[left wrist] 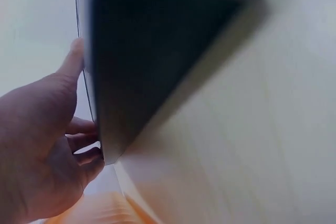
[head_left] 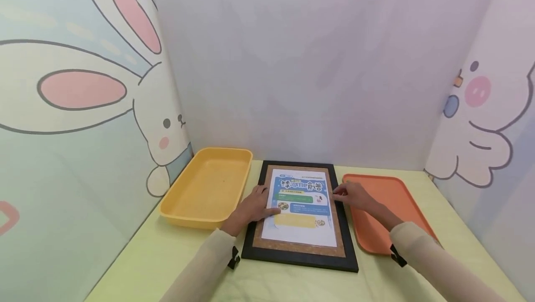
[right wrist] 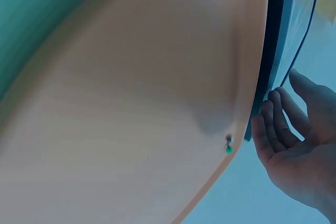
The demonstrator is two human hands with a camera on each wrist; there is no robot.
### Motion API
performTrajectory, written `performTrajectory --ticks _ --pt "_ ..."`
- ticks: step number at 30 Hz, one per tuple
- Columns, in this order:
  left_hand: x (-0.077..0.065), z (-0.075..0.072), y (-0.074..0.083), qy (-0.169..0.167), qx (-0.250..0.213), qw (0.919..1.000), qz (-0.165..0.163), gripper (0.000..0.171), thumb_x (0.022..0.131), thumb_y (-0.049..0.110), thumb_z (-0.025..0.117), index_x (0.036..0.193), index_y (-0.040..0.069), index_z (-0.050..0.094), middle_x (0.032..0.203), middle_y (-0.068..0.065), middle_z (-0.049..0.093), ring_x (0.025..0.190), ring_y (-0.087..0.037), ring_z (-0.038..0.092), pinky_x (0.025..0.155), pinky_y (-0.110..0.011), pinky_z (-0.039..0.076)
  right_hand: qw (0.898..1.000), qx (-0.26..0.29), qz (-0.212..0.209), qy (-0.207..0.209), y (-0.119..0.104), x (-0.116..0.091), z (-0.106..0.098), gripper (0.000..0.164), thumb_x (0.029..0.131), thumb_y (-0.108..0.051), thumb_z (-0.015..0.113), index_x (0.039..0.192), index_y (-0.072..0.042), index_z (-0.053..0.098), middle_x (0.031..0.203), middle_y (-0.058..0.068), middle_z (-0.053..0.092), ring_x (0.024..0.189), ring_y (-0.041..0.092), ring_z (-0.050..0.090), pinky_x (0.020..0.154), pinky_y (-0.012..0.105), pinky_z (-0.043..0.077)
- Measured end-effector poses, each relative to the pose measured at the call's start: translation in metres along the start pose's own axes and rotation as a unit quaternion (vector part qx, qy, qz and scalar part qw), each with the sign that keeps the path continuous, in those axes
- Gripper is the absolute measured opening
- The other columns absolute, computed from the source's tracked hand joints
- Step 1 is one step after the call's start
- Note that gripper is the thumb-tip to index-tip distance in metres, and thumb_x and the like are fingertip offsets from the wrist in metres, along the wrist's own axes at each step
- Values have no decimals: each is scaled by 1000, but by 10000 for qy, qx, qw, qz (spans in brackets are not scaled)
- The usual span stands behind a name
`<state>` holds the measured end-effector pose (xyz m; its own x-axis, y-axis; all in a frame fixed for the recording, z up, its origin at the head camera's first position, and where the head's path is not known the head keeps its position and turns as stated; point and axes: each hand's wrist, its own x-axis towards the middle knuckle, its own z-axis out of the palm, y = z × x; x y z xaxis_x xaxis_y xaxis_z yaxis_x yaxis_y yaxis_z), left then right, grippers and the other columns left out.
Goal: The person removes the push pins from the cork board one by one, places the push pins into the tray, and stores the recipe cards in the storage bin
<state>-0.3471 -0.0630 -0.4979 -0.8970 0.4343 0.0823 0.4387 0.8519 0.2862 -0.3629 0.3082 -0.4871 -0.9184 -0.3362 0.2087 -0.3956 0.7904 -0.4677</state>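
A printed sheet of paper [head_left: 301, 233] with blue, green and yellow panels lies on a brown-centred board with a black frame [head_left: 301, 262]. My left hand [head_left: 249, 207] rests along the board's left side, its thumb stretched onto the paper and its fingers at the edge. On the opposite side my right hand [head_left: 358, 197] touches the paper's right edge with its fingertips, fingers slightly bent. In the left wrist view the left hand [left wrist: 44, 140] lies beside the dark frame edge [left wrist: 136, 66]. The right hand [right wrist: 299, 140] shows loosely bent fingers beside the frame's side [right wrist: 273, 45].
A yellow tray [head_left: 184, 220] stands left of the board. To its right lies a flat orange tray [head_left: 388, 186], partly under the right forearm. A pale yellow-green cloth [head_left: 138, 265] covers the table. Behind is a white curtain [head_left: 292, 69], with cartoon-printed panels at both sides.
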Motion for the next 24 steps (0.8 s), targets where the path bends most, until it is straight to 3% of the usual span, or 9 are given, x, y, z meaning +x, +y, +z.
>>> performTrajectory --ticks 5,10,16,20,24 --pt "2 3 2 161 -156 9995 -214 84 91 57 75 154 8 49 157 -17 42 142 -33 37 109 -49 45 9998 -46 108 -161 -10 5 9 28 89 -23 84 103 1 79 82 0 71 66 12 55 56 25 43" --pt "4 2 4 419 -380 9964 -625 92 84 58 82 150 1 53 149 -22 43 133 -33 39 102 -44 48 9990 -109 394 -204 -16 8 15 35 84 -28 89 100 1 78 75 -2 65 65 12 53 57 24 39" --pt "3 4 9 758 -859 9877 -1064 91 76 51 91 144 -1 59 152 -28 43 140 -41 37 111 -52 41 9979 -63 623 -147 -19 8 18 38 80 -27 92 98 2 75 73 0 60 67 14 52 60 25 38" --pt "4 5 13 826 -1286 9759 -1559 89 72 45 96 141 1 61 157 -28 37 144 -42 35 115 -56 36 9979 -37 624 -155 -20 7 17 40 79 -26 93 99 3 75 76 2 62 69 15 53 61 26 40" --pt "6 8 15 887 -2000 9560 -1953 89 71 37 98 141 0 59 162 -27 31 148 -43 32 118 -57 33 9975 -6 699 -101 -22 7 19 45 79 -26 93 104 6 75 81 5 65 73 17 54 63 27 42"
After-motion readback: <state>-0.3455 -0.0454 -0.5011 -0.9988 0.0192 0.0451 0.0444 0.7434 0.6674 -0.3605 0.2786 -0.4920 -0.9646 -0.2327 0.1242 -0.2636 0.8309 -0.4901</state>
